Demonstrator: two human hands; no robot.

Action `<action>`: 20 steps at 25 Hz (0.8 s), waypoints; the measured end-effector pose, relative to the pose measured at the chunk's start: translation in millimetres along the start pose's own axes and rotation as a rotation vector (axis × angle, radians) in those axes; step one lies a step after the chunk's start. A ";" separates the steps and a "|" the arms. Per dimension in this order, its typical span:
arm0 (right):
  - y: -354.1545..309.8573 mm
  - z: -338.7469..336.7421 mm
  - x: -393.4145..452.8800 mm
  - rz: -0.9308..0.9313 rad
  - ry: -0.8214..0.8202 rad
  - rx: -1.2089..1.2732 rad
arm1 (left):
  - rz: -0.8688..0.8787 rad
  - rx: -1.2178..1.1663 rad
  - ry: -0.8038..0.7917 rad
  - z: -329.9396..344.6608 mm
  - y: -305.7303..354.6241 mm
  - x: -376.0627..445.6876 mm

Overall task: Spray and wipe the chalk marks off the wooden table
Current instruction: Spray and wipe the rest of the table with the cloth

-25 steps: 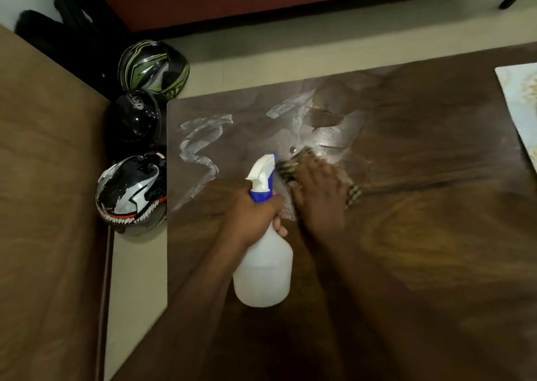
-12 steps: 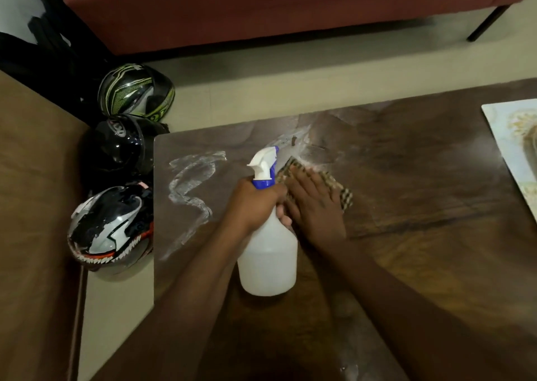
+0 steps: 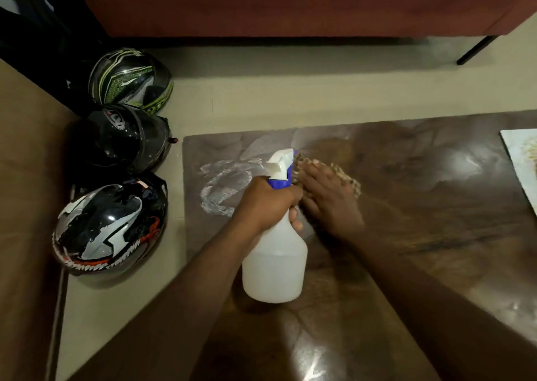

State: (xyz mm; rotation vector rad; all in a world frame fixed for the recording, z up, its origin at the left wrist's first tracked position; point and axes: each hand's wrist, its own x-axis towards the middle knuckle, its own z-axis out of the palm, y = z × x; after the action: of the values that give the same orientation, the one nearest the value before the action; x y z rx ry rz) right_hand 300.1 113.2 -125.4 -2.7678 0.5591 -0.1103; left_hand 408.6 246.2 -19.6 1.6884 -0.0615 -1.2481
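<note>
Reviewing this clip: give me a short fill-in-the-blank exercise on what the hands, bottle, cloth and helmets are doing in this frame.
1. The left hand has its grip around the neck of the ____ bottle.
2. The right hand presses flat on a checked ____.
3. A white chalk mark remains on the table to the ____ of the bottle.
4. ____ helmets sit on the floor.

Missing words: spray; cloth; left; Three

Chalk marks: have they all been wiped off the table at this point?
No: a white chalk mark remains on the table left of the spray bottle, while the right hand presses the cloth.
</note>
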 end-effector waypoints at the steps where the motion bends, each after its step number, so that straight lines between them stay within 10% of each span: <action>1: 15.0 -6.4 0.2 0.031 0.027 -0.046 | -0.016 -0.010 -0.030 -6.8 0.0 0.2; 5: -0.2 -13.4 76.4 0.504 0.193 -0.044 | 0.008 0.033 -0.076 -27.1 -2.7 6.3; 10: 6.4 -6.7 32.9 0.060 -0.010 -0.172 | 0.007 0.048 -0.051 -49.6 -12.7 11.5; 14: 51.0 -43.3 84.6 0.607 0.149 -0.120 | 0.016 0.009 -0.086 -66.8 -4.5 9.4; 20: -65.1 22.0 55.0 -0.004 0.039 -0.091 | 0.021 0.033 0.046 -87.6 -29.6 1.9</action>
State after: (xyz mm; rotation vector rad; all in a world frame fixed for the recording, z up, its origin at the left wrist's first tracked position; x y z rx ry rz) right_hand 377.6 155.0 -124.7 -2.8604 0.5825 -0.1435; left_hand 460.6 318.5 -44.5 1.7405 -0.0721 -1.1978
